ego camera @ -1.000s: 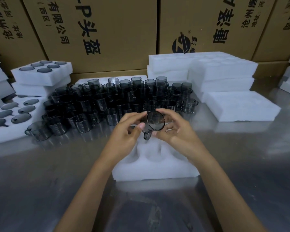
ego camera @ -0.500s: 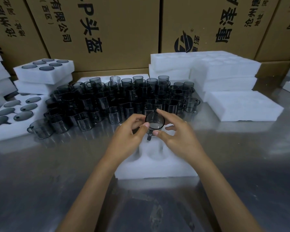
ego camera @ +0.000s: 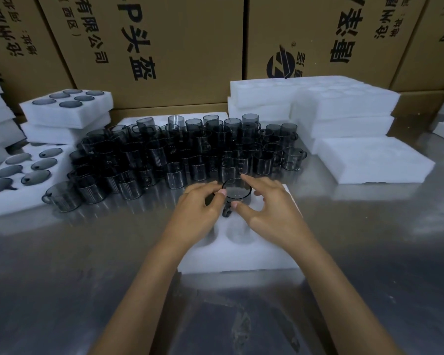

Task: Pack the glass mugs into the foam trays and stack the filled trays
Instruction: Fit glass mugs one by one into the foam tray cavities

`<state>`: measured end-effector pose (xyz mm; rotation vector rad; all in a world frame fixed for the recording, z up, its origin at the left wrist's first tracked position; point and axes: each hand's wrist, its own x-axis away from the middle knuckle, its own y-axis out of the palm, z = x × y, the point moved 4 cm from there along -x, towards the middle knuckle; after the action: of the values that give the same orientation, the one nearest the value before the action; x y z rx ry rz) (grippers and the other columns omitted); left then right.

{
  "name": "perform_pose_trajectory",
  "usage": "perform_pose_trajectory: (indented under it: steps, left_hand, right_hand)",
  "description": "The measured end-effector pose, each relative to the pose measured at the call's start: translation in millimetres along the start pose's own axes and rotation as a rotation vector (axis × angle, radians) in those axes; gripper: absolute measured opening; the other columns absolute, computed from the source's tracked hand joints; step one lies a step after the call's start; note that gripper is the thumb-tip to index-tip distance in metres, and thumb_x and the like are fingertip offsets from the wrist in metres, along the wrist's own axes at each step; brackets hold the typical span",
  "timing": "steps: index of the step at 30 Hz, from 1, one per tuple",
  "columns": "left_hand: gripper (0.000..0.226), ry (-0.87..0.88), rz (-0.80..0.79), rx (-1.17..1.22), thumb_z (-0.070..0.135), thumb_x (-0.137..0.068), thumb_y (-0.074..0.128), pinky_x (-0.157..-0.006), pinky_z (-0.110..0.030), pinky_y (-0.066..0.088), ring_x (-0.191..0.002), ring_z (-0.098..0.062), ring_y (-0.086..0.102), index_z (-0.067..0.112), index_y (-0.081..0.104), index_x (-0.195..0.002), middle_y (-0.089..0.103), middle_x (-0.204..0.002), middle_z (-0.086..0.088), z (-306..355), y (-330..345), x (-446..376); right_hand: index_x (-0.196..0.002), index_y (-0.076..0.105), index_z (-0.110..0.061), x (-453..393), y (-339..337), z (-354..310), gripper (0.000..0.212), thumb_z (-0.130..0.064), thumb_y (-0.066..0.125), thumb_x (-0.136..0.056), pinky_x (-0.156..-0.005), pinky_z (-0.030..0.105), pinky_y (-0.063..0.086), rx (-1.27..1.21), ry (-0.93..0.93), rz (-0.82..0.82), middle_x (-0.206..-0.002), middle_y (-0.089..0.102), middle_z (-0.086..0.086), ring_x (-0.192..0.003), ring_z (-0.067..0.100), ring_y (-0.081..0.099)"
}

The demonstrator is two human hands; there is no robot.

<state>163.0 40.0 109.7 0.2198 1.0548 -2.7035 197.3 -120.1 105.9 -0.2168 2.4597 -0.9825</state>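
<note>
Scene: a person's two bare forearms reach up from the bottom of the frame over a shiny metal table [ego camera: 62, 290].
Mug in hand: one smoked glass mug [ego camera: 236, 192] sits at frame centre, mouth or base turned toward the camera, its handle [ego camera: 226, 211] pointing down toward the viewer.
Left hand: the left hand [ego camera: 199, 213] has its fingers curled, with the thumb tip pinching the mug's rim on its left side.
Right hand: the right hand [ego camera: 269, 213] arches over the mug, index finger touching the top of the rim and thumb near the handle; the other fingers are spread loosely.
Tray below: a white foam tray [ego camera: 241, 257] lies directly under the hands, its near pockets showing empty.
Waiting mugs: a dense cluster of mugs [ego camera: 185, 149] stands just beyond the hands, across the middle of the frame.
Filled trays: trays with mugs already seated [ego camera: 23, 172] are at the left edge, and a stacked pair [ego camera: 67, 108] in the upper left.
Spare foam: empty foam trays [ego camera: 344, 119] are piled in the upper right, with cardboard cartons [ego camera: 164, 47] behind.
Handling: the glass looks rigid, smooth and breakable, probably light; a hold by the rim on opposite sides suits it, with the handle lined up to the pocket's notch. The foam should give softly.
</note>
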Motion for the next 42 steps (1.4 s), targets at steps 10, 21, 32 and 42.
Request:
perform_pose_trajectory:
  steps: [10, 21, 32, 42]
  left_hand:
    - [0.028, 0.07, 0.066, 0.069, 0.021, -0.098, 0.055, -0.107, -0.027, 0.037, -0.125, -0.005, 0.048, 0.029, 0.066, -0.123, 0.058, -0.119, 0.022, 3.8, -6.1, 3.8]
    - [0.028, 0.115, -0.021, -0.216, 0.025, -0.095, 0.06, -0.118, -0.033, 0.02, -0.139, -0.011, 0.034, 0.023, 0.068, -0.122, 0.052, -0.144, 0.01, 3.8, 5.6, 2.7]
    - [0.022, 0.126, 0.021, -0.241, 0.032, -0.098, 0.053, -0.119, -0.038, 0.007, -0.133, -0.005, 0.038, 0.029, 0.072, -0.11, 0.055, -0.139, 0.016, 1.5, 5.1, 1.9]
    - [0.023, 0.128, 0.006, -0.211, 0.031, -0.099, 0.051, -0.116, -0.035, 0.007, -0.133, -0.002, 0.032, 0.029, 0.071, -0.111, 0.053, -0.138, 0.019, 0.7, 5.2, 2.7]
  right_hand:
    - [-0.126, 0.067, -0.02, 1.4, -6.9, 0.8, 0.033, -0.03, 0.055, -0.097, -0.109, 0.025, 0.033, -0.041, 0.072, 0.062, -0.137, 0.056, -0.009, -0.131, 0.01, 0.038]
    - [-0.116, 0.074, -0.022, 2.6, -1.8, 3.2, 0.028, -0.023, 0.06, -0.092, -0.107, 0.021, 0.028, 0.086, 0.095, -0.006, -0.139, 0.057, -0.005, -0.134, 0.011, 0.037]
    - [-0.117, 0.07, -0.025, -49.7, -12.1, 9.0, 0.032, -0.017, 0.059, -0.088, -0.099, 0.036, 0.048, -0.104, 0.207, 0.094, -0.105, 0.066, -0.01, -0.115, 0.017, 0.056]
    - [-0.094, 0.068, -0.016, -114.6, 40.2, 11.6, 0.013, -0.007, 0.063, -0.086, -0.099, 0.043, 0.046, 0.184, 0.144, -0.151, -0.122, 0.05, 0.011, -0.121, 0.029, 0.046]
